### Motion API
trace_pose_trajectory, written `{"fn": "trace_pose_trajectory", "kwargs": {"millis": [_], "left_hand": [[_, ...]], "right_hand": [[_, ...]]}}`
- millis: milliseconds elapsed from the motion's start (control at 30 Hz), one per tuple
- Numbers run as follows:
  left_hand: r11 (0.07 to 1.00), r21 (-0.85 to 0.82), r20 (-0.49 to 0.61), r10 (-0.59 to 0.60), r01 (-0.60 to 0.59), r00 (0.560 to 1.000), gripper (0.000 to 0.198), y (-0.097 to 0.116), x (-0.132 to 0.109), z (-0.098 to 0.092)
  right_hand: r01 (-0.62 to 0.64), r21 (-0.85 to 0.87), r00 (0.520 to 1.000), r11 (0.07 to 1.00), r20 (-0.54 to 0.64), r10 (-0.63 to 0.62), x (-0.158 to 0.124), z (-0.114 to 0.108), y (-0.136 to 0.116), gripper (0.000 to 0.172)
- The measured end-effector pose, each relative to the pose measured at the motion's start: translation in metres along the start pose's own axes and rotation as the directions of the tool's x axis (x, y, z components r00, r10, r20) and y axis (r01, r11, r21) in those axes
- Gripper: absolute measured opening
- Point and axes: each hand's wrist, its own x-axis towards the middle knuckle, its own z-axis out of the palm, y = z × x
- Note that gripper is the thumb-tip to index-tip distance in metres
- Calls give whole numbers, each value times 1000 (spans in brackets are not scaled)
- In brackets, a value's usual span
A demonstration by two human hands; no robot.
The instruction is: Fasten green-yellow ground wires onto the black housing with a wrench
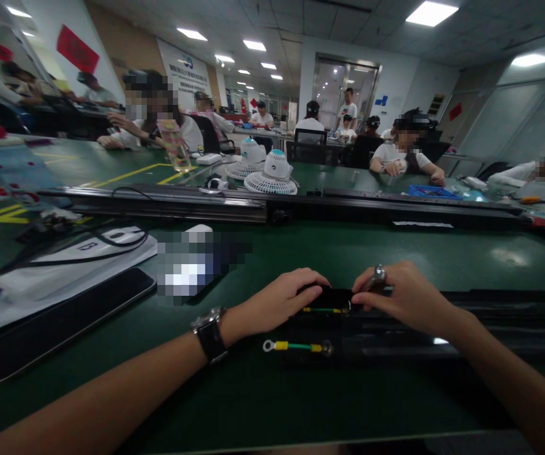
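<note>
My left hand (284,297) rests its fingertips and thumb at the left end of a dark black bar (334,296) on the green table. My right hand (398,292), with a ring on one finger, pinches the same bar a little further right. Just below the fingers runs a short green wire (322,310) with yellow sleeves. Nearer me, a second green wire (298,346) with yellow sleeves and a ring terminal sticks out leftward from another long black bar (396,341). The undersides of my fingers are hidden.
Left of my arm lie a long dark phone-like slab (68,322), a white bag (68,265) and a blurred-out device (189,268). Long metal rails (172,205) cross the table ahead. Beyond them stand white fans (272,174), a blue tray (434,191) and several seated people.
</note>
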Motion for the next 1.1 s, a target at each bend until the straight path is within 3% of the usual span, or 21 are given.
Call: {"fn": "trace_pose_trajectory", "kwargs": {"millis": [300, 467, 567, 667, 800, 1100], "left_hand": [[1000, -7, -8, 2, -2, 1000, 29, 0, 0, 0], [1000, -14, -14, 4, -5, 1000, 30, 0, -1, 0], [1000, -19, -12, 12, -12, 1000, 30, 1, -1, 0], [1000, -18, -8, 13, -14, 1000, 30, 1, -1, -1], [1000, -12, -11, 14, -15, 1000, 29, 0, 0, 0], [1000, -6, -11, 6, -6, 1000, 29, -3, 0, 1]], "right_hand": [[-34, 32, 999, 999, -13, 34, -1, 5, -1, 10], [70, -83, 997, 994, 22, -68, 0, 0, -3, 4], [156, -110, 986, 982, 79, -148, 0, -7, -3, 9], [195, -116, 981, 974, 48, -190, -1, -11, -3, 12], [168, -97, 985, 981, -26, -171, -2, -8, 0, 1], [114, -80, 992, 990, -51, -119, -1, -4, -2, 4]]}}
